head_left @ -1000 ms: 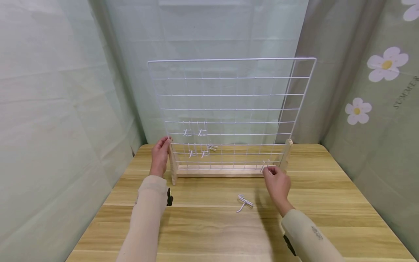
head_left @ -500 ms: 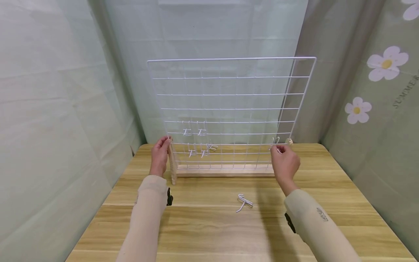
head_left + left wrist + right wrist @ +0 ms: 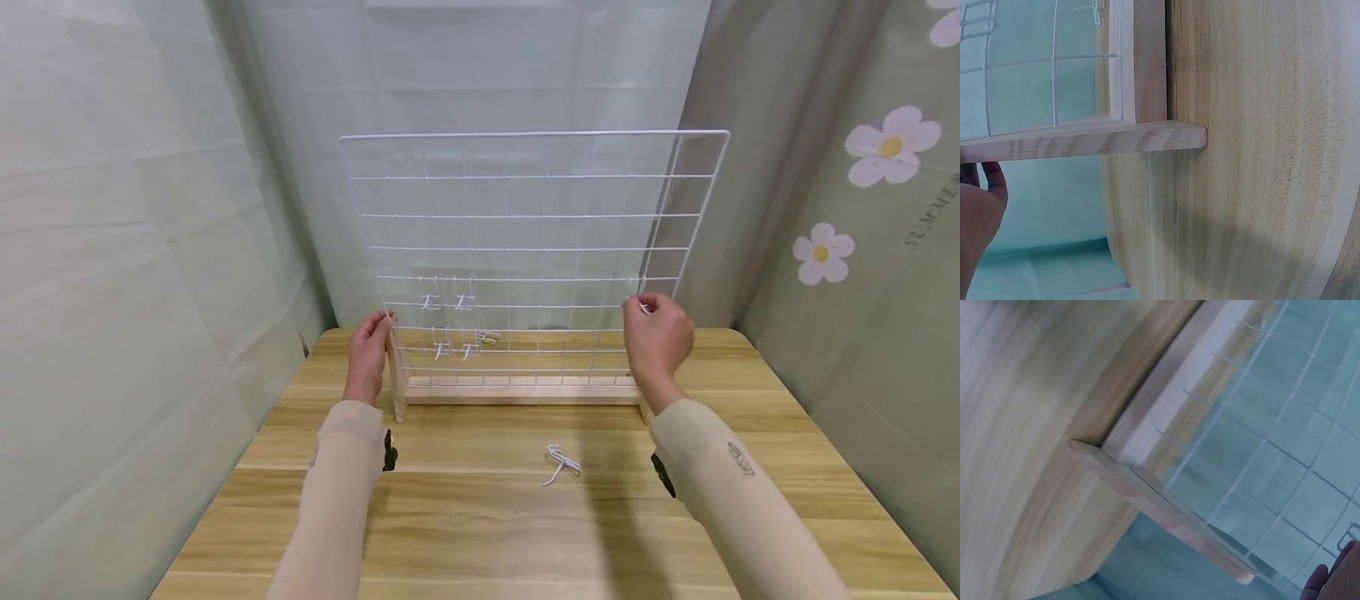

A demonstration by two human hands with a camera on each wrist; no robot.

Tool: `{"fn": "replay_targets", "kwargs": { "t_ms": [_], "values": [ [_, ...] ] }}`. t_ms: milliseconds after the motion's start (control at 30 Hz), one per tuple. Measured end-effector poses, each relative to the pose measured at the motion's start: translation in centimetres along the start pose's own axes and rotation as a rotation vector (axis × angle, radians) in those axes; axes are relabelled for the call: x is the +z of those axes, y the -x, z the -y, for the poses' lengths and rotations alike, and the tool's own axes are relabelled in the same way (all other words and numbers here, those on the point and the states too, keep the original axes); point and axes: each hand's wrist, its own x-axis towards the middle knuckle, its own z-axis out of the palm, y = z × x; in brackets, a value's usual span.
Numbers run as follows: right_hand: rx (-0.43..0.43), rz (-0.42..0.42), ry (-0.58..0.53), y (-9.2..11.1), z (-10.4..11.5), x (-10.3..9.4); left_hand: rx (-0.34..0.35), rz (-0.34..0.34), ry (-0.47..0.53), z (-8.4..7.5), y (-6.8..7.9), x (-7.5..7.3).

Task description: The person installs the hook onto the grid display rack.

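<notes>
A white wire grid panel [image 3: 525,248] stands upright in a wooden stand [image 3: 517,392]. My left hand [image 3: 367,354] grips the top of the stand's left upright; in the left wrist view its fingers [image 3: 996,178] lie against that wood. At the grid's right side, my right hand [image 3: 658,337] pinches a small white wire hook [image 3: 1349,534], mostly hidden by the fingers. Whether that hook touches the grid wires I cannot tell. Several white hooks [image 3: 465,302] hang in two rows on the left part of the grid. On the table in front lies a loose white hook [image 3: 561,464].
More white wire pieces [image 3: 487,337] show through the grid, beside the lower hooks. The wooden table [image 3: 480,533] carries the stand near its back edge. Pale cloth [image 3: 150,250] closes in the left and back, and a flowered curtain [image 3: 825,350] the right.
My right hand has risen with the hook from the grid's bottom right, past the lower wires, to the right side higher up. The left hand has stayed on the upright.
</notes>
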Motion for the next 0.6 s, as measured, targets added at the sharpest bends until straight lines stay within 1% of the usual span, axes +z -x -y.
{"fn": "replay_targets", "kwargs": {
  "t_ms": [200,333,433,600],
  "values": [
    [0.045,0.051,0.063,-0.8,0.9,-0.3,-0.039,0.017,0.03,-0.4,0.2,-0.1],
    [0.063,0.09,0.091,-1.1,1.0,-0.4,-0.052,0.028,0.03,-1.7,1.1,0.2],
    [0.069,0.12,0.101,-1.0,1.0,-0.3,-0.054,0.026,0.01,-2.5,1.7,0.3],
    [0.076,0.159,0.116,-0.6,0.6,0.0,-0.056,0.019,0.001,-2.6,1.8,0.3]
  ]
}}
